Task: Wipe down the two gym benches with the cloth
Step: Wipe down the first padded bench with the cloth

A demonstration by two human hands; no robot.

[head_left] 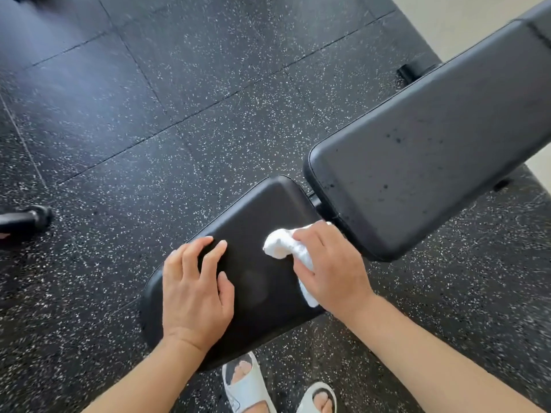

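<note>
The right hand (329, 263) grips a bunched white cloth (280, 247), fingers curled over it, and presses it onto the black seat pad (256, 222). Most of the cloth is hidden under the palm; only a wad ahead of the knuckles and a strip beside the wrist show. Left of it, the left hand (195, 289) rests flat on the same pad, fingers spread, holding nothing. Beyond the right hand lies the long back pad (432, 150), dotted with dark specks; its far end is cut off by the frame edge. The joint between the 2 pads is mostly hidden. Below the hands, 2 pale sandals (247, 386) stand on the speckled rubber floor (134, 114), cropped at the bottom.
</note>
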